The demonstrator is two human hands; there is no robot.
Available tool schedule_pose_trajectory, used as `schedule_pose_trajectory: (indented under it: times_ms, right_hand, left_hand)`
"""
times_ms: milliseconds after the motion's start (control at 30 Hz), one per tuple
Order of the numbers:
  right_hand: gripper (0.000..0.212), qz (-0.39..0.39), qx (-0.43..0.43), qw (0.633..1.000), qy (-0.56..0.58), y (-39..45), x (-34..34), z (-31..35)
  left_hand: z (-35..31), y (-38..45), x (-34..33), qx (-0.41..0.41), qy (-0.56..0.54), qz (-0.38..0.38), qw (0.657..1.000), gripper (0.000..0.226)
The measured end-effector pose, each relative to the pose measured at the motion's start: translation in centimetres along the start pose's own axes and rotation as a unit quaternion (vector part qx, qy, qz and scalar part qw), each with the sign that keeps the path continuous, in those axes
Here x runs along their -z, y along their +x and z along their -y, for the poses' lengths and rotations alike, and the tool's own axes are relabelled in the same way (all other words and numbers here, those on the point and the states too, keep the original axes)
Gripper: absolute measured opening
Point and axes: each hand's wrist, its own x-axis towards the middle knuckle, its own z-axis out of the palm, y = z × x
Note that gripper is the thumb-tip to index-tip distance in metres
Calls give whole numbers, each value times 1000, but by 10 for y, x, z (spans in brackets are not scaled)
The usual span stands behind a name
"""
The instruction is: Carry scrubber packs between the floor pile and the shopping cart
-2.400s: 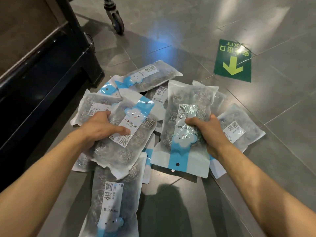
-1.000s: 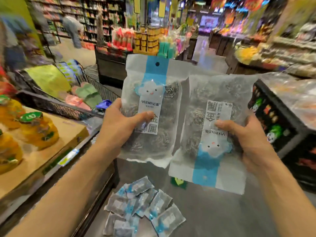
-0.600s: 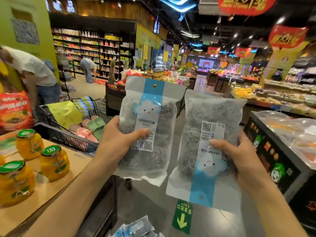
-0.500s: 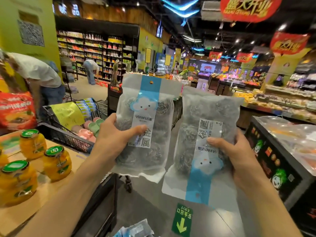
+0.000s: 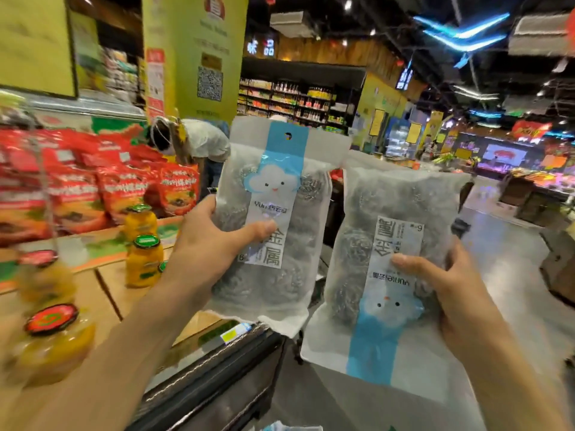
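My left hand point(image 5: 207, 244) grips an upright clear pack of steel wool scourers point(image 5: 273, 219) with a blue stripe and a cloud face, thumb across its label. My right hand point(image 5: 451, 287) grips a second pack of the same scourers point(image 5: 385, 253), turned upside down, thumb on its white label. Both packs are held up at chest height, side by side and nearly touching. A corner of one more pack point(image 5: 280, 426) shows at the bottom edge.
A display stand point(image 5: 130, 293) at the left carries jars of yellow fruit point(image 5: 143, 256) and red snack bags point(image 5: 93, 188). A person in a white shirt point(image 5: 199, 144) bends over behind it. Shelves point(image 5: 289, 101) and produce stands point(image 5: 529, 188) line the aisle; grey floor point(image 5: 504, 262) lies to the right.
Both hands lifted the two packs from the pile on the floor to chest height. The view has swung up and then left, bringing the red bags and the bending person nearer the middle.
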Motion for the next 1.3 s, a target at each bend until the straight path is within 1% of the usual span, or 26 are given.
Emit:
schedule_pose_trajectory:
  times_ms: [100, 167, 233, 333, 500, 600, 667, 733, 800, 900, 1000, 1133, 1233, 1300]
  right_hand:
    - [67, 92, -8, 996, 20, 13, -45, -8]
    - [68, 165, -18, 985, 42, 16, -80, -11]
    - [65, 235, -27, 970, 61, 13, -115, -15]
    - [61, 332, -34, 939, 85, -6, -167, -20]
    - [69, 486, -51, 864, 122, -66, -240, -24]
    - [70, 569, -74, 809, 133, -113, -280, -22]
    - [66, 618, -88, 770, 135, -149, -307, -19]
    - [67, 652, -107, 736, 148, -187, -330, -15]
    - [65, 683, -116, 704, 152, -225, -350, -11]
    - [56, 726, -113, 663, 143, -274, -376, -5]
    - [54, 745, -118, 640, 147, -316, -402, 5]
    - [55, 780, -106, 601, 140, -366, -447, 22]
    - [56, 793, -90, 586, 140, -407, -488, 36]
    - [60, 798, -80, 579, 145, -437, -513, 45]
  left_hand:
    - [-5, -23, 43, -7, 17, -85, 996, 49]
    - [-11, -47, 73, -9, 35, -151, 988, 45]
    - [-17, -76, 103, -7, 53, -225, 973, 44]
    - [-26, -130, 142, -3, 85, -334, 939, 45]
    - [-46, -231, 180, -4, 141, -461, 876, 44]
    - [-59, -296, 193, -9, 161, -546, 822, 49]
    - [-69, -343, 201, -2, 168, -597, 784, 51]
    - [-78, -385, 211, 6, 176, -645, 743, 47]
    - [-84, -421, 221, 10, 185, -687, 703, 37]
    - [-87, -464, 235, 6, 180, -729, 660, 35]
    - [-89, -496, 250, -4, 165, -761, 627, 42]
    - [-99, -534, 286, -18, 151, -793, 590, 60]
    - [-108, -564, 321, -32, 143, -811, 567, 66]
    - [-116, -584, 347, -37, 140, -821, 553, 71]
